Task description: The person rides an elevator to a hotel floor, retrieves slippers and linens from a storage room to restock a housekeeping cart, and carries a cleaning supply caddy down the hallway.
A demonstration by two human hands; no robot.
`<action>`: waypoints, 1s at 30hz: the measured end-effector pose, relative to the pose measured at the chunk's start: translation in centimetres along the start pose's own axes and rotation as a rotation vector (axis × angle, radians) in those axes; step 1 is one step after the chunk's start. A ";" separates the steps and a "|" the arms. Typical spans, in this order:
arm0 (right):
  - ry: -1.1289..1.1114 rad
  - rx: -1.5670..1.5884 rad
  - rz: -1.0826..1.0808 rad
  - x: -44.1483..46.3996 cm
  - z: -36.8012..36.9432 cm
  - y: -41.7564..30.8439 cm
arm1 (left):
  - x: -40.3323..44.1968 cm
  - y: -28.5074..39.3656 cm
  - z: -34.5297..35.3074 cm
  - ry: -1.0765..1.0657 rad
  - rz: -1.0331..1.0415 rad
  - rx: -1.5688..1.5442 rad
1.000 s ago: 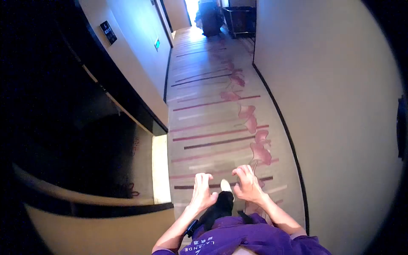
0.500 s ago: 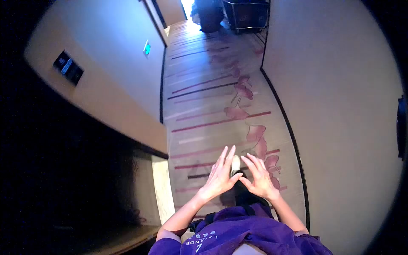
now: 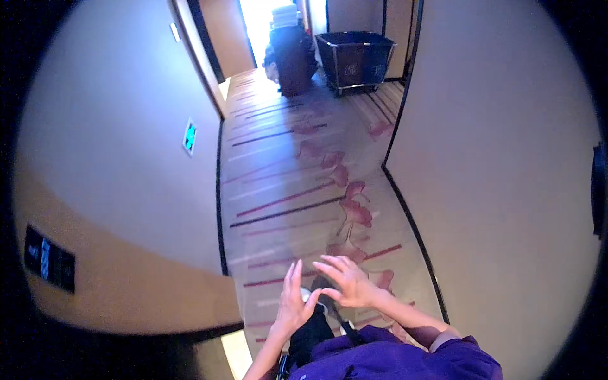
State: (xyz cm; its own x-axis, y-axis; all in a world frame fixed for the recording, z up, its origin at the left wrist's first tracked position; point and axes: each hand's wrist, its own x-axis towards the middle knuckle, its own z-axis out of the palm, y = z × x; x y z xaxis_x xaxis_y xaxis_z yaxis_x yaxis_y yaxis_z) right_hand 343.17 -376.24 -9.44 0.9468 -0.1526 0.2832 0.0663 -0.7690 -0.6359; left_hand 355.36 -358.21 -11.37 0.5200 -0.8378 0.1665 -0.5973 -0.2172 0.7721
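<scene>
My left hand (image 3: 295, 304) is raised in front of my body with its fingers extended and nothing in it. Close beside it, my right hand (image 3: 349, 283) is likewise open and empty, palm turned down and fingers spread. The tips of the two thumbs come close together; whether they touch I cannot tell. Below the hands are my dark trousers (image 3: 310, 332), a pale shoe (image 3: 306, 295) partly hidden by the left hand, and my purple shirt (image 3: 399, 354).
Patterned carpet (image 3: 266, 190) runs along a corridor between two walls. Ahead stands a dark wheeled cart (image 3: 354, 63) with a metal frame. Left of it is a dark loaded trolley (image 3: 294, 60) topped by white stacked items (image 3: 284, 16). A green sign (image 3: 190, 136) hangs on the left wall.
The cart and trolley appear nearer and fuller in view as I move forward and the camera tilts up. Both hands sit lower and further left in the frame, still open.
</scene>
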 end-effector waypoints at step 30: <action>0.240 -0.101 0.194 62.2 -4.2 40.3 | 75.8 -28.5 -12.9 -0.390 0.228 0.009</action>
State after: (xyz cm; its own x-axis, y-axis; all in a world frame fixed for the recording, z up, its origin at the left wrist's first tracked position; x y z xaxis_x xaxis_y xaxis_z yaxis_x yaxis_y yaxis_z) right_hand 403.43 -419.35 -14.39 0.8366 -0.4353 0.3326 -0.1514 -0.7671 -0.6234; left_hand 419.68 -409.04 -12.81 0.1064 -0.9906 0.0864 -0.6758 -0.0083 0.7370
